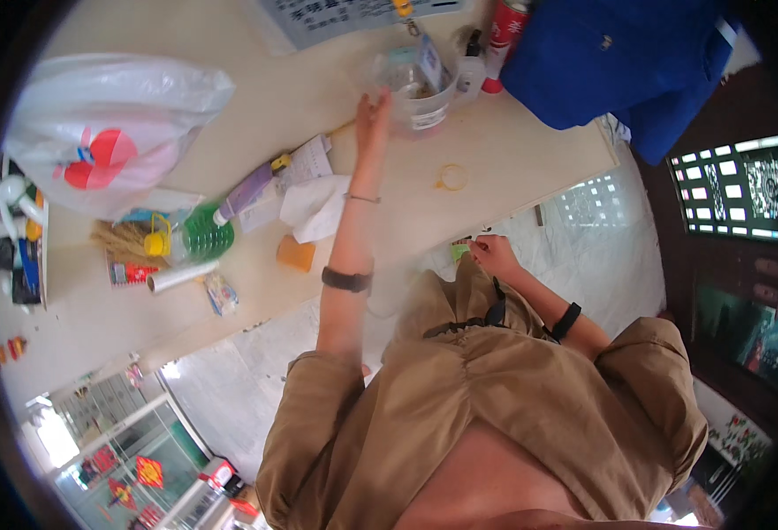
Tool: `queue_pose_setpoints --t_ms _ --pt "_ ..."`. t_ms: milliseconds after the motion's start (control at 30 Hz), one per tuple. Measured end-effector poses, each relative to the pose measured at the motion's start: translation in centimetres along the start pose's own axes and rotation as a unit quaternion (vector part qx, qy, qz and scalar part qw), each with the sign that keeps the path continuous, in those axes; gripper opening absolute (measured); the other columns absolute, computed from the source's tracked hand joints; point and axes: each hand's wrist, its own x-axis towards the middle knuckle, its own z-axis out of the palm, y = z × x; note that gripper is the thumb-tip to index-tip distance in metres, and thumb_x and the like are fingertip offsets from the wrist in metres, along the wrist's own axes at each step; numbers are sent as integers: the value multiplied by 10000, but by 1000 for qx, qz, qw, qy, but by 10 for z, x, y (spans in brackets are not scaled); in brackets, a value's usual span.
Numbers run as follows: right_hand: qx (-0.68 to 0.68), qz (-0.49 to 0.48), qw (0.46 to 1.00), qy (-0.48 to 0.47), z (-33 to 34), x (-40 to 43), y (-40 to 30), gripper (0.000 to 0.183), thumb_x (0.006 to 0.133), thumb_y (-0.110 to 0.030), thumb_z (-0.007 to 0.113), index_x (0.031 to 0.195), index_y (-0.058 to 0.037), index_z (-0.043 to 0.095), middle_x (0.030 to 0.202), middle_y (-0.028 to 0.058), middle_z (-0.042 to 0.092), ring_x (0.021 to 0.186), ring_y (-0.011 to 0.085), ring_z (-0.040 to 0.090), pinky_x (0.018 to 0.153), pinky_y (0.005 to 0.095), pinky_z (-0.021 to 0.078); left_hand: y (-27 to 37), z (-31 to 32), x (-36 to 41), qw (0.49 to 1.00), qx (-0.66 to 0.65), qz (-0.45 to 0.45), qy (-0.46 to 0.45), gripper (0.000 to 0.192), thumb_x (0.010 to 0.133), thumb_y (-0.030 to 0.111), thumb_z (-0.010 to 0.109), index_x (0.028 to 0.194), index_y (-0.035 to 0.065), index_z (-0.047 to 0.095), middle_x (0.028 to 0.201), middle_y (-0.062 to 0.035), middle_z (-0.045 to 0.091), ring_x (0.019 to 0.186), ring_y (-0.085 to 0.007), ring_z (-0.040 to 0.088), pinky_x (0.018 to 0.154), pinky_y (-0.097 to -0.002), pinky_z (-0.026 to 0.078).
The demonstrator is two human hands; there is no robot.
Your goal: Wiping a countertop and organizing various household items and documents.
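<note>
My left hand (373,116) reaches over the table, blurred, its fingers apart. Its fingertips are at the left side of a clear plastic tub (428,109); whether they touch it I cannot tell. Inside the tub are a clear jar with a pale lid (402,56) and a badge-like card (431,61) on a clip. Lower down, in front of my lap, my right hand (495,255) has its fingers curled on the edge of a small green item (459,251), partly hidden. A thin yellow ring (453,177) lies on the tabletop to the right.
Right of the tub stand a pump bottle (471,73), a red spray can (505,40) and blue fabric (574,59). Leftward lie white tissue (312,209), an orange block (296,254), a purple tube (246,189), a green bottle (208,232) and a white plastic bag (117,126).
</note>
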Motion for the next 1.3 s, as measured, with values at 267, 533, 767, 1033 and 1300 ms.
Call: queue_pose_setpoints --t_ms 267,533,767,1033,1300 --pt "-11 -1 1000 1 -10 5 4 347 926 -219 598 688 33 617 608 106 654 541 154 647 526 294 500 -4 16 6 971 -169 -114 -129 895 840 634 575 1475 90 254 1386 -166 369 1084 -295 509 969 -423 444" --pt "-2 18 999 -29 -8 0 7 354 932 -219 589 685 33 606 609 95 647 542 140 633 530 285 497 -22 41 13 964 -242 -102 -39 643 878 435 647 1336 35 440 1240 -81 517 991 -256 554 841 -348 495" --pt "0 26 999 -24 -9 -1 6 357 915 -233 612 661 18 601 577 90 637 517 157 632 524 299 494 -80 -48 -3 898 367 195 145 702 796 445 693 1317 26 480 1329 -221 461 1200 -394 467 1015 -532 346" --pt "-26 -9 997 -67 2 15 11 348 921 -220 602 676 27 602 589 104 639 522 159 633 514 298 486 -105 -133 -8 695 672 63 248 629 682 430 736 1141 18 617 1246 -210 535 1180 -380 499 1023 -577 328" --pt "-32 -24 996 -77 7 23 1 339 922 -215 604 697 39 609 609 109 650 540 145 639 520 287 492 -73 -134 8 752 620 136 174 124 782 116 581 735 36 663 762 -175 663 700 -371 664 619 -457 533"
